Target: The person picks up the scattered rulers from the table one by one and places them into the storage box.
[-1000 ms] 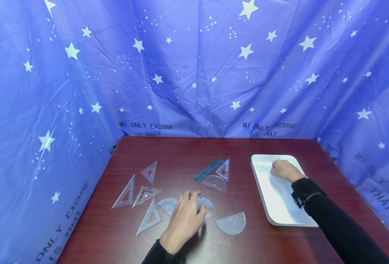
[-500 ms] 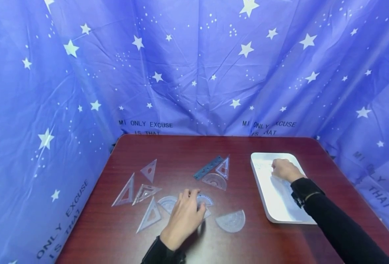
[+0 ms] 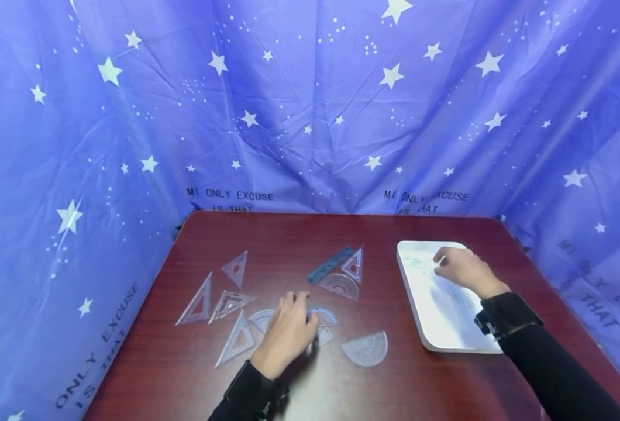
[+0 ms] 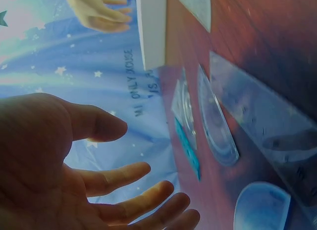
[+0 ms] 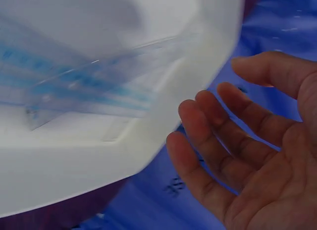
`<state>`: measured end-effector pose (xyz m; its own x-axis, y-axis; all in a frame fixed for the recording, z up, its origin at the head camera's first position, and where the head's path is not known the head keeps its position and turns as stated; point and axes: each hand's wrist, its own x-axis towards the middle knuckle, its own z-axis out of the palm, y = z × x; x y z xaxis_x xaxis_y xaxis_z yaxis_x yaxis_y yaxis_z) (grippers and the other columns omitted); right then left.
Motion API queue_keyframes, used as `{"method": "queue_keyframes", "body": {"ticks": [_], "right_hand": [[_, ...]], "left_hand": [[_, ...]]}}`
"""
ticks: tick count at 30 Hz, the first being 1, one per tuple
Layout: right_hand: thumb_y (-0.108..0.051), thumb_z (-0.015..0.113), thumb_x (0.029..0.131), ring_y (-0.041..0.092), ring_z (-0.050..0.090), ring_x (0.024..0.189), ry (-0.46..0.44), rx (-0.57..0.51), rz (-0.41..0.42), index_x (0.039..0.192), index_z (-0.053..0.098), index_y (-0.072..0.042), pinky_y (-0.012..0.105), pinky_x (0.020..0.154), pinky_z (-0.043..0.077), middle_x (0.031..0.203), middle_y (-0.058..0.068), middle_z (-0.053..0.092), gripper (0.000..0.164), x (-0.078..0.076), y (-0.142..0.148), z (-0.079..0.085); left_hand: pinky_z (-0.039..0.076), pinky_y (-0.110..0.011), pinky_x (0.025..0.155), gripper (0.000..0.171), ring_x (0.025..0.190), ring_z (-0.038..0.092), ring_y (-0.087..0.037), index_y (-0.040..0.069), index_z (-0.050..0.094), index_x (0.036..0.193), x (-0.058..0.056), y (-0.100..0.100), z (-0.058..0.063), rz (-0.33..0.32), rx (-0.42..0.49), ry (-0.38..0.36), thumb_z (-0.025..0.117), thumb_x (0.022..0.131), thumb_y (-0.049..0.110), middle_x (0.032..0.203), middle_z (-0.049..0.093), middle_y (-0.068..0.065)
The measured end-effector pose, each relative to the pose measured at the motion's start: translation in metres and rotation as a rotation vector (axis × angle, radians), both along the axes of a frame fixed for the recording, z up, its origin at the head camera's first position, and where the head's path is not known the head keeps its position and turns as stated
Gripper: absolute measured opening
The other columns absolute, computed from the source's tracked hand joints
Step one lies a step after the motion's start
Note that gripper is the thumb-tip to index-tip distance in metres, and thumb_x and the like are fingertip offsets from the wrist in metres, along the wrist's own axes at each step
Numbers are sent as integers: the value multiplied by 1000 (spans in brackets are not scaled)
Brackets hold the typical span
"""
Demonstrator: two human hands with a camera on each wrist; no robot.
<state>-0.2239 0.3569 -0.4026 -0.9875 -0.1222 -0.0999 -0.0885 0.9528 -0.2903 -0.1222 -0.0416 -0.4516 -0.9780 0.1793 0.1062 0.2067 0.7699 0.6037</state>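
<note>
My left hand (image 3: 286,333) hovers over the tabletop with its fingers loosely bent, holding nothing. Partly under it in the head view are a clear protractor (image 3: 262,319) and another protractor with blue markings (image 3: 324,316). To its right lies a frosted protractor (image 3: 365,349). My right hand (image 3: 468,270) is above the white tray (image 3: 414,316), fingers spread and nothing between them. Clear rulers with blue markings (image 5: 89,81) lie overlapping inside the tray in the right wrist view. The left wrist view shows a large clear ruler-like piece (image 4: 267,121) beside a protractor (image 4: 218,131).
Several clear set squares, among them a large one (image 3: 236,342), lie left of my left hand. Farther back sit a teal ruler (image 3: 329,265), a small set square (image 3: 354,266) and a protractor (image 3: 341,286). A blue star-patterned curtain (image 3: 310,105) encloses the reddish-brown table (image 3: 278,240).
My right hand has gone from a closed fist to loosened, parted fingers and has shifted slightly right over the tray. My left hand stays nearly in place; the head view has tilted slightly.
</note>
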Motion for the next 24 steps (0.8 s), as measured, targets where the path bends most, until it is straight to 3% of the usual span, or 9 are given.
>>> {"method": "queue_keyframes", "body": {"ticks": [5,7,10,12,14,17,21,24], "right_hand": [[-14,77,90,39,75,94,123,-29,80,113,74,4,55,75,61,102,21,78,29,22,-25,11],[-14,78,90,35,76,90,157,-47,104,112,75,3,52,74,61,102,20,79,28,33,-36,13],[-14,79,90,32,76,88,171,-75,112,113,75,0,50,74,62,106,18,79,28,53,-52,14],[-16,80,90,31,75,89,162,-86,105,113,75,-2,50,74,61,108,17,79,28,66,-63,13],[-19,82,90,31,75,92,148,-99,109,114,76,-5,51,76,61,109,15,79,29,79,-74,12],[-24,84,90,28,73,93,113,-118,119,116,76,-7,49,79,60,109,11,78,32,98,-90,10],[-28,86,89,25,72,95,64,-130,133,120,74,-10,47,81,59,113,7,77,37,117,-105,5],[-29,87,88,27,73,101,39,-130,140,120,74,-12,49,84,60,115,6,78,39,126,-110,1]], "left_hand": [[53,-63,106,44,122,61,-46,-6,62,138,-21,-3,-7,11,19,-10,67,99,16,129,65,-29],[55,-62,103,43,117,63,-45,-5,63,135,-38,-4,-27,1,4,36,64,100,20,125,66,-27],[55,-62,103,45,117,64,-44,-4,63,136,-60,-2,-42,-22,7,32,65,99,22,125,67,-25],[56,-57,99,45,111,64,-43,-3,64,133,-79,2,-62,-40,-12,74,66,98,24,121,67,-23],[54,-58,103,46,114,63,-44,-4,63,133,-90,7,-62,-54,22,39,70,94,20,122,67,-23],[50,-56,106,48,112,59,-43,-4,64,131,-112,15,-80,-63,55,66,72,89,18,120,67,-21],[46,-60,112,53,118,54,-46,-7,61,133,-124,21,-78,-69,75,-11,75,85,11,126,63,-26],[49,-62,108,53,119,53,-48,-9,60,131,-129,22,-71,-70,3,-54,76,83,8,128,61,-29]]}}
